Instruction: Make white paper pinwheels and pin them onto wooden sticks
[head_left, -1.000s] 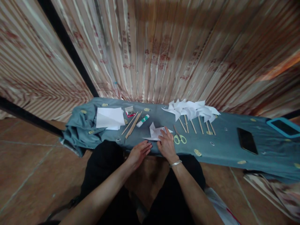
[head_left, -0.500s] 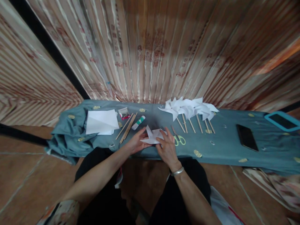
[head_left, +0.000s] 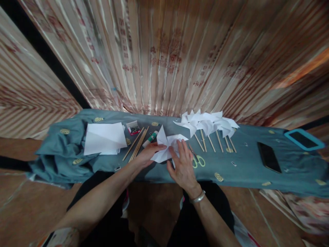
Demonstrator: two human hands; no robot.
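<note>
one pinwheel [head_left: 168,142] lies between left hand [head_left: 147,154] and right hand [head_left: 183,165], apparently touching both.

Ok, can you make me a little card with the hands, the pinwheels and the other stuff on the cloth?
Left hand: holds the folded white paper, thumb on top
Right hand: fingers on the same paper
Pinwheels: white, overlapping in a row, with sticks
Scissors: green handles, just right of the right hand
Loose sticks: between the paper stack and the glue stick
Phone: dark, farther right
</note>
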